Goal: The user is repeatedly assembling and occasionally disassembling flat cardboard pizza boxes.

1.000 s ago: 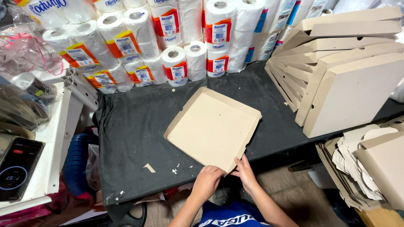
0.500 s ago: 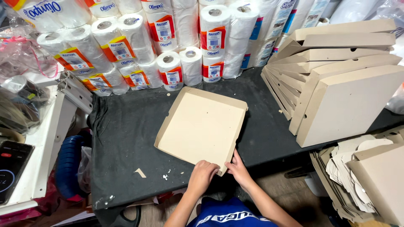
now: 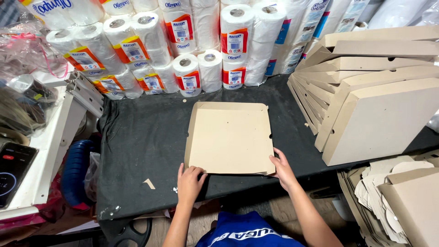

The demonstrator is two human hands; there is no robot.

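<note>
Flat cardboard box [image 3: 228, 137] mid-frame on black bench [image 3: 137, 137], just above both hands: left hand [image 3: 190, 183] and right hand [image 3: 282, 170] fingers spread, pressing its near corners.

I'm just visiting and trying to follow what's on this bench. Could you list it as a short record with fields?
Surface: black cloth-covered table
Centre: flat square brown cardboard box, lying open side up
Left hand: flat on the table at the box's near left corner
Right hand: touching the box's near right corner
Right side: leaning stack of folded brown cardboard boxes
Back: wrapped white paper rolls
Far left: dark phone on a white shelf
</note>
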